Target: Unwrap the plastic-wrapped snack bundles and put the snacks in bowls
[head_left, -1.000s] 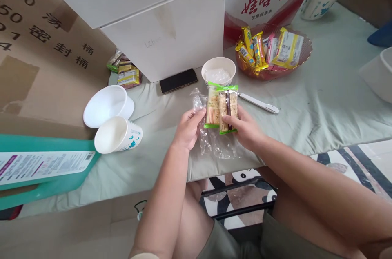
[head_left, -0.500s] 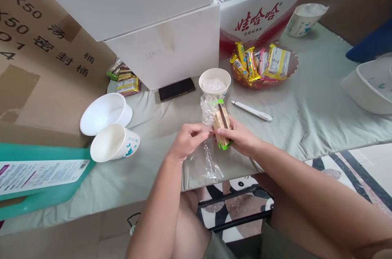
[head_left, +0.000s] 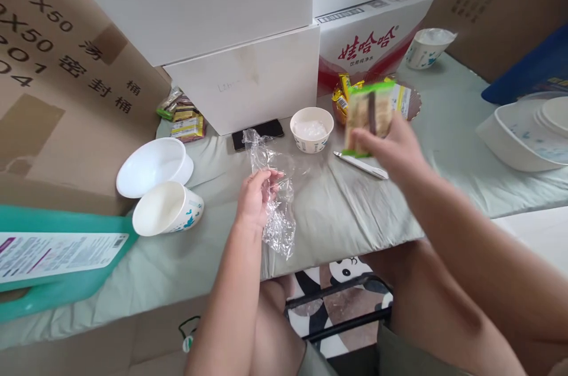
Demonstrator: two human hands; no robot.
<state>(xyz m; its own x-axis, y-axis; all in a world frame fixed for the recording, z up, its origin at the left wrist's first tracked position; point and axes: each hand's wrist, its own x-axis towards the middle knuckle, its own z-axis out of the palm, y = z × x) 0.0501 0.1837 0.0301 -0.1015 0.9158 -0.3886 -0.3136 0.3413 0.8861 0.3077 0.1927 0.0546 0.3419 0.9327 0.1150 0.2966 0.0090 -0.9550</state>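
Note:
My left hand (head_left: pixel 257 195) is closed on a crumpled clear plastic wrapper (head_left: pixel 281 222), which hangs down onto the cloth and sticks up above the fingers. My right hand (head_left: pixel 394 142) grips a packet of biscuits (head_left: pixel 366 118) with green ends and a dark stripe, raised in front of the snack bowl (head_left: pixel 415 106). That bowl holds yellow-wrapped snacks (head_left: pixel 341 97), partly hidden by the packet. Below the packet lies a white utility knife (head_left: pixel 361 165). Between the hands, farther back, a paper bowl (head_left: pixel 311 130) contains crumpled clear plastic.
A black phone (head_left: pixel 270 128) lies by the white boxes (head_left: pixel 248 80). Two white bowls (head_left: pixel 153 169) (head_left: pixel 160 210) lie tilted at left, near more snack packets (head_left: pixel 189 127) and a green jug (head_left: pixel 66 257). A white container (head_left: pixel 528 133) stands at right.
My right hand has carried the biscuit packet up and right, away from the plastic wrapper. The wrapper has stayed in my left hand, which has moved slightly left.

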